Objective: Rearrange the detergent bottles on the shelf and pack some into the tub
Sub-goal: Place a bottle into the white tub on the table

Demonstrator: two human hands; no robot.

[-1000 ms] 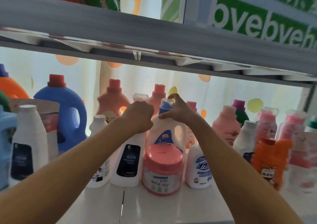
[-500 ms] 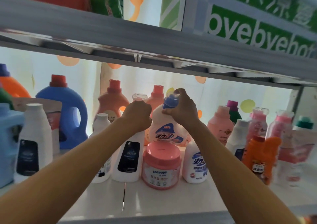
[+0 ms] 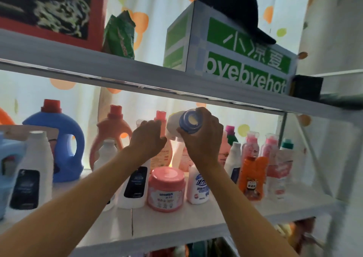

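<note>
Above shelf [image 3: 176, 220], right hand [image 3: 202, 138] tips bottle [image 3: 173, 127]; cap faces camera.

Counting stock around the one pink jar [image 3: 166, 190]

I am seeing two hands above the jar, the left hand [image 3: 147, 141] and the right hand [image 3: 202, 138], with one blue-capped white bottle [image 3: 172, 126] up there. Left of the jar I am counting two dark-labelled white bottles [image 3: 33, 170] [image 3: 135, 186] and one dark blue jug [image 3: 59, 144]. Behind it I am making out two salmon jugs [image 3: 113, 136] [image 3: 163, 154]. Right of it I am counting one blue-labelled white bottle [image 3: 197, 188], one orange bottle [image 3: 253, 178] and two clear pink bottles [image 3: 250, 146] [image 3: 271, 147]. High above it I am counting one red box [image 3: 51, 9], one green bag [image 3: 119, 34], one green carton [image 3: 235, 56] and one black cap [image 3: 233, 9].
</note>
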